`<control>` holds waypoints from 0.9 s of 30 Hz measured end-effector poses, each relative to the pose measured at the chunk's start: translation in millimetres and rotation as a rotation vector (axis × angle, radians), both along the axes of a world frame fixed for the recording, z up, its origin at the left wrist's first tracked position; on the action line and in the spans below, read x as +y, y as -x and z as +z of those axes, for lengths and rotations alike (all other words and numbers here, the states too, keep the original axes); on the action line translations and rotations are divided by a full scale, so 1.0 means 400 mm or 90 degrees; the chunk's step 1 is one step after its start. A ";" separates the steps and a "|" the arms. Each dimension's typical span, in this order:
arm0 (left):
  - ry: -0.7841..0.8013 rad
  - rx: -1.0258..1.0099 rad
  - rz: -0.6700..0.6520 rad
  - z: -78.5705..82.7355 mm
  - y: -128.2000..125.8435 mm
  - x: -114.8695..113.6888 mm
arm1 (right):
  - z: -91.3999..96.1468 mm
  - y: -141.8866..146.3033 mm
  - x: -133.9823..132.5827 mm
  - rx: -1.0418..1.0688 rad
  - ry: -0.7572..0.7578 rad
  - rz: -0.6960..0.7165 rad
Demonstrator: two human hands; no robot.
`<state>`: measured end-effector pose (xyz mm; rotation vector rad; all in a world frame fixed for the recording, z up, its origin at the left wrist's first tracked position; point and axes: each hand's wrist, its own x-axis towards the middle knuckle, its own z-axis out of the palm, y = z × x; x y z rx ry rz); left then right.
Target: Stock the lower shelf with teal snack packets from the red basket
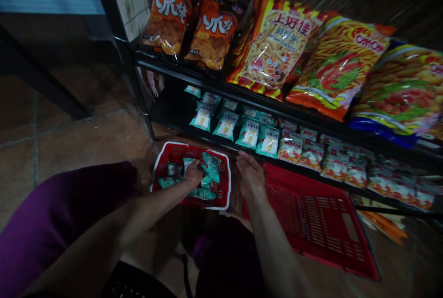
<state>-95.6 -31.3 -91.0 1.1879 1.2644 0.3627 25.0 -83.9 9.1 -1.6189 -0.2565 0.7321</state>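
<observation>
Purple trousers [65,224] lie closest to me. Beyond them, I have the left hand [194,175] down in the small red basket [228,187], among teal packets [212,169]; I can't tell whether its fingers grip one. The right hand [249,174] is spread and empty, between that basket and the lower shelf [169,109]. I judge the step as handling packets inside the basket; the next move calls for clear finger placement on thin, slippery wrappers.

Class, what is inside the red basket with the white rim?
Teal snack packets lie inside the basket, with the left hand among them. Whatever lies beneath the hand and packets is hidden.
</observation>
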 end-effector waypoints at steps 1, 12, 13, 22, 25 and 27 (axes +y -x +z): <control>-0.005 -0.005 0.005 0.024 0.021 0.006 | -0.002 -0.002 0.000 -0.001 0.011 -0.018; -0.158 -0.201 -0.113 0.232 0.199 0.008 | 0.038 0.054 0.030 0.254 -0.041 0.131; -0.168 -0.200 -0.125 0.233 0.201 0.008 | 0.037 0.056 0.033 0.251 -0.070 0.131; -0.095 -0.228 -0.112 0.261 0.156 0.067 | 0.007 0.034 0.059 0.224 -0.127 0.014; -0.018 -0.235 -0.102 0.267 0.135 0.078 | -0.003 0.026 0.065 0.202 -0.127 -0.002; 0.018 -0.240 -0.089 0.263 0.124 0.082 | -0.006 0.023 0.069 0.192 -0.125 -0.018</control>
